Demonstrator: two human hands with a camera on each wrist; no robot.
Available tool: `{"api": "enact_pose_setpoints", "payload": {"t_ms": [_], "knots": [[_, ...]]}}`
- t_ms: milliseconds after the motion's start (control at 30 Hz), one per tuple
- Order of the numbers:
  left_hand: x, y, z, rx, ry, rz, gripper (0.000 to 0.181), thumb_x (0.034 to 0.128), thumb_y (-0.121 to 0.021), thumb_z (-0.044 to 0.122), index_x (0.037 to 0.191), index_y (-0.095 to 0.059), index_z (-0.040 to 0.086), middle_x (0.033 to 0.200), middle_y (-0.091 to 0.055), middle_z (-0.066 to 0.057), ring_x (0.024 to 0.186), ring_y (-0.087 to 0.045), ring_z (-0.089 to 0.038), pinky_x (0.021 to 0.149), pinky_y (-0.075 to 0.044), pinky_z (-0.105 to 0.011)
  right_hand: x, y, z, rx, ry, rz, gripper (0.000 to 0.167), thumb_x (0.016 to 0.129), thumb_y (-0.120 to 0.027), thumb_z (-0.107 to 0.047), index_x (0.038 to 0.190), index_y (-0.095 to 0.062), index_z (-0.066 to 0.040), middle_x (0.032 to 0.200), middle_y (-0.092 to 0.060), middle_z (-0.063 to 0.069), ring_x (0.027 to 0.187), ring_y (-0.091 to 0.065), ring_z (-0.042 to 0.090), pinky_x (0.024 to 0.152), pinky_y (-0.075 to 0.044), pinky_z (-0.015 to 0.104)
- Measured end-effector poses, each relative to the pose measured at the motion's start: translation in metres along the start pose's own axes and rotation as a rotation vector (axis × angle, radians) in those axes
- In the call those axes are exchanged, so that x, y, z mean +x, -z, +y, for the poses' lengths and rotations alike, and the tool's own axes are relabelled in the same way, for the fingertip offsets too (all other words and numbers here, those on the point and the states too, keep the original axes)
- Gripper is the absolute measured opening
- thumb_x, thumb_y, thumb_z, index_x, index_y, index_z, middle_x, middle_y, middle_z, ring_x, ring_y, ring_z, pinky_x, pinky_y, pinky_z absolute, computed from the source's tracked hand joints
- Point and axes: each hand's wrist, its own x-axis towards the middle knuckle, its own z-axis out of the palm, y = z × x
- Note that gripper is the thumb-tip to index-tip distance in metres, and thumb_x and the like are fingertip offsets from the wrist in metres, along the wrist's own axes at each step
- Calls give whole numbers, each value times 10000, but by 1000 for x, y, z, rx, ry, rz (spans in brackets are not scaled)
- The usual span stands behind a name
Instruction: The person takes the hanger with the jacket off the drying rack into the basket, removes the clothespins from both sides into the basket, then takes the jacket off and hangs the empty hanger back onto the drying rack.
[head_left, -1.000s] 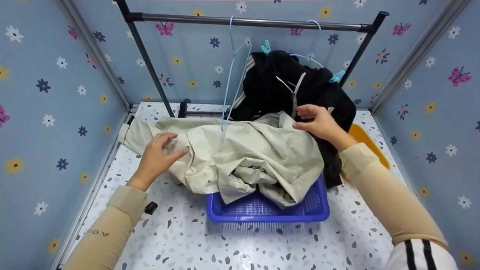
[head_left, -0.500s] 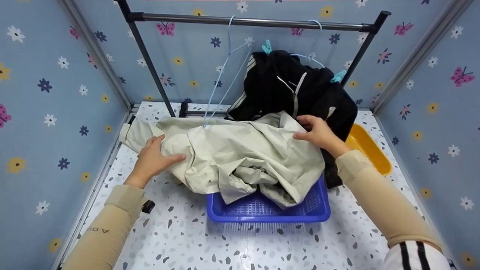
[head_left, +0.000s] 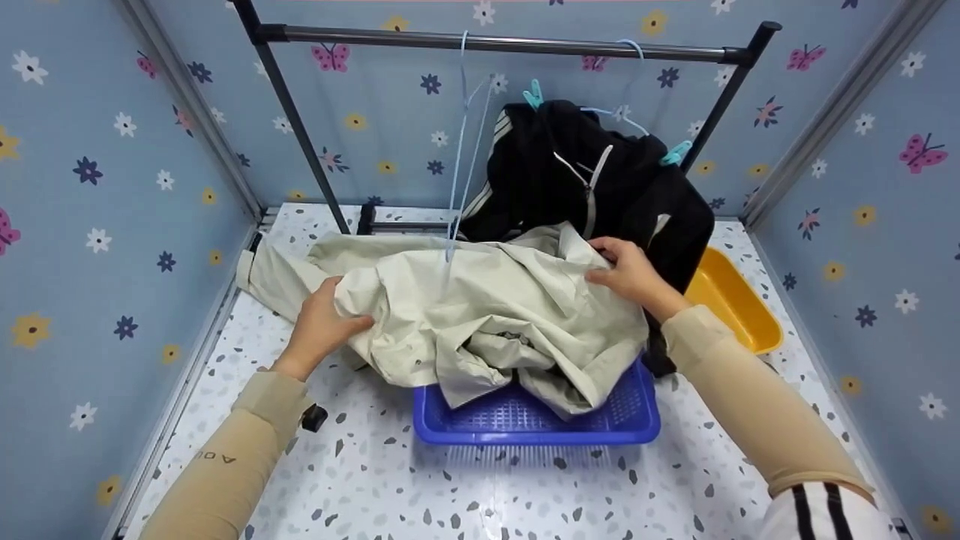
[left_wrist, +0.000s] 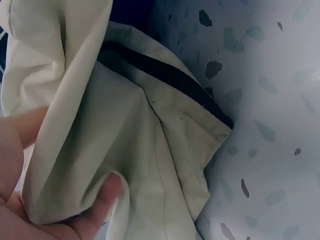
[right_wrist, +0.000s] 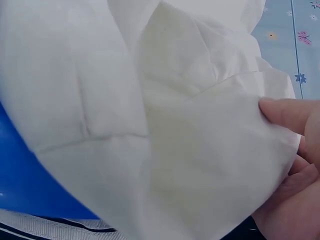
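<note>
My left grip and right grip each pinch the pale garment, bunched over the blue basket and trailing past its left side. Its loose folds could, I'd judge, drag the basket along or snag the bare hanger; whether hanger and garment touch, I can't tell. A shallow pinch might slip. Beneath lies a speckled white surface, enclosed by blue flowered walls.

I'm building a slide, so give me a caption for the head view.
Both hands grip a pale garment draped over a blue basket, a black jacket hanging on the rack behind.
</note>
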Motion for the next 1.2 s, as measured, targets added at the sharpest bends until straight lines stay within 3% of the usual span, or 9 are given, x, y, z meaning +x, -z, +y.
{"api": "enact_pose_setpoints", "payload": {"t_ms": [167, 267, 400, 533, 733, 833, 1000, 1200], "knots": [[-1, 0, 6, -11, -41, 56, 543, 894, -772, 10, 1398, -608, -104, 1376, -672, -339, 1269, -643, -497, 1109, -493, -610, -1, 0, -3, 22, 5, 28, 442, 955, -726, 59, 1391, -661, 78, 1278, -734, 310, 1134, -703, 383, 848, -514, 177], [0, 0, 12, -42, -38, 78, 455, 911, -751, -22, 1348, -649, -98, 1354, -689, -329, 1282, -646, -487, 1117, -496, -596, 0, 0, -4, 49, 11, 45, 397, 961, -711, 75, 1357, -679, 87, 1234, -747, 321, 1107, -713, 385, 790, -491, 116], [-1, 2, 21, -100, -15, 123, 404, 900, -760, -34, 1295, -693, -83, 1330, -712, -308, 1273, -657, -452, 1124, -497, -555, -1, 0, -9, 88, 25, 69, 369, 961, -714, 87, 1329, -695, 95, 1226, -754, 320, 1058, -725, 297, 778, -497, 101], [-4, 7, 33, -165, -6, 145, 372, 902, -780, -11, 1268, -731, -52, 1301, -739, -264, 1192, -679, -347, 1053, -526, -427, -4, 1, -16, 168, 58, 95, 353, 953, -730, 101, 1304, -699, 124, 1232, -749, 335, 972, -721, 128, 783, -521, 109], [-12, 13, 56, -267, -58, 128, 339, 903, -815, -2, 1239, -771, -14, 1233, -768, -207, 1019, -667, -110, 896, -518, -209, -8, 2, -26, 251, 118, 106, 316, 944, -750, 106, 1259, -722, 129, 1202, -755, 342, 927, -742, 79, 779, -550, 122], [-17, 11, 68, -326, -104, 93, 330, 893, -820, -29, 1220, -779, -28, 1177, -784, -169, 956, -671, -58, 861, -529, -191, -11, -1, -31, 265, 143, 80, 298, 937, -755, 116, 1233, -729, 135, 1174, -758, 346, 917, -747, 68, 781, -563, 125], [-26, -1, 85, -412, -179, -46, 314, 913, -812, -26, 1223, -770, -52, 1129, -788, -152, 919, -686, -75, 827, -566, -190, -19, -8, -41, 305, 183, -35, 282, 932, -744, 141, 1211, -714, 168, 1146, -748, 375, 874, -735, -13, 787, -581, 135], [-31, -27, 96, -332, -336, -226, 163, 973, -783, 61, 1123, -816, 8, 1040, -800, -164, 753, -645, -54, 656, -534, -181, -28, -21, -44, 296, 265, -205, 279, 938, -745, 124, 1209, -708, 176, 1129, -745, 387, 885, -707, -54, 790, -563, 128]]}}
